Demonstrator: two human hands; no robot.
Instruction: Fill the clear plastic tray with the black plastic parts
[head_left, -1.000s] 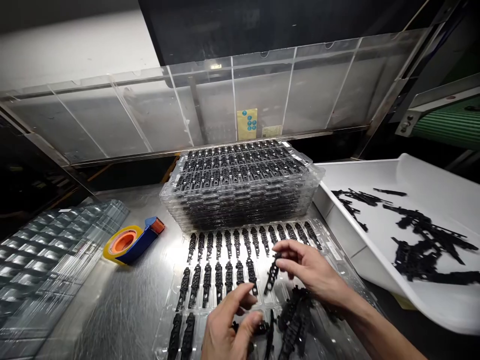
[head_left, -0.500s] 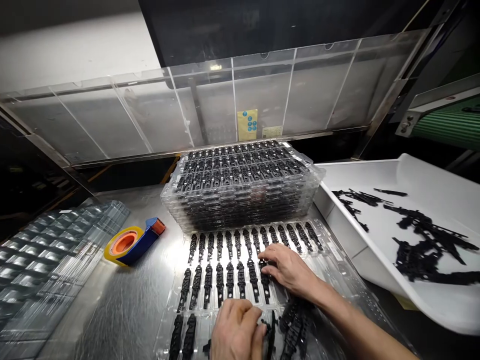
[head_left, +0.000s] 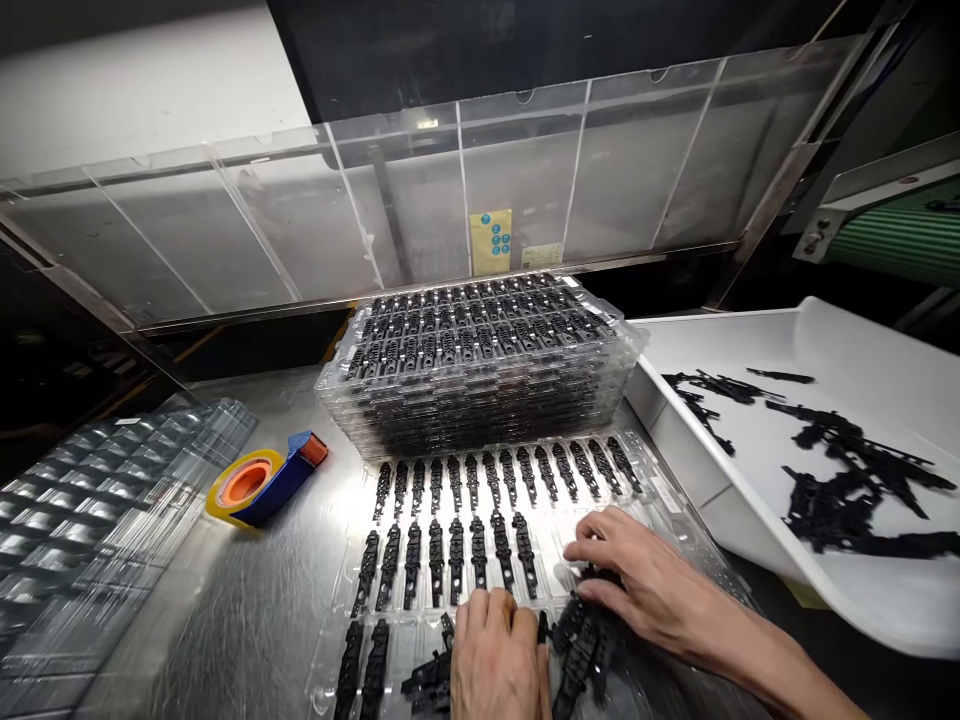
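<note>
A clear plastic tray lies on the steel table in front of me, with rows of small black plastic parts seated in its pockets. My left hand rests knuckles-up on the tray's near edge, fingers curled over loose black parts. My right hand lies to the right, fingers bent down onto a pile of loose black parts on the tray. What either hand grips is hidden under the fingers.
A stack of filled clear trays stands just behind. Empty clear trays lie at the left, beside a yellow tape roll in a blue dispenser. A white bin with loose black parts is at the right. An acrylic guard spans the back.
My right hand set a black part into the middle row, then drew back right onto the loose pile. My left hand closed and shifted slightly right on the near edge.
</note>
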